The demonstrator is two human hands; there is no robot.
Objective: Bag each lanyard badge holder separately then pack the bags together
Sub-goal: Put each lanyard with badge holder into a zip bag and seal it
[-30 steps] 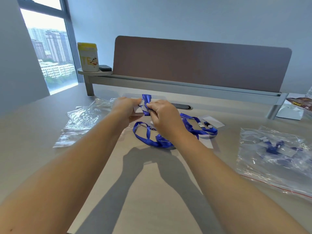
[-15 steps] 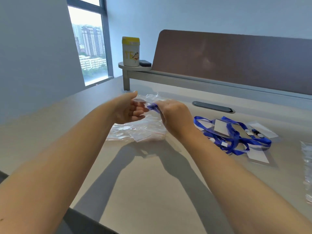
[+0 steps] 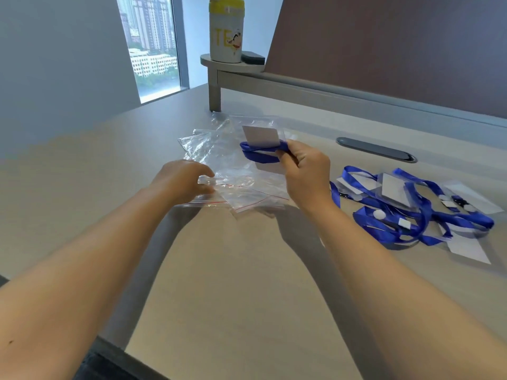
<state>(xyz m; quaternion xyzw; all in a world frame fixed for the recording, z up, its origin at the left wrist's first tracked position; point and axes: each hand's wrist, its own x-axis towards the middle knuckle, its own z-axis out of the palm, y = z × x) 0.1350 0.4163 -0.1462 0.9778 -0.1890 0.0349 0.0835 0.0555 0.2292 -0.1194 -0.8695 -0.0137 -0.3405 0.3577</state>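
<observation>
Single head-worn view (wide-angle), close above the desk (image 3: 247,270), facing forward and down.

1. A pale desk (image 3: 233,283) carries everything.
2. Clear zip bags (image 3: 219,157) lie in a loose pile toward its far side.
3. Blue lanyards with badge holders (image 3: 411,209) lie tangled at the right.

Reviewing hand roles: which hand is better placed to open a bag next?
Left. The left hand already rests on the clear bags at their red-lined edge, while the right hand is occupied holding the wrapped badge holder above them.
</observation>
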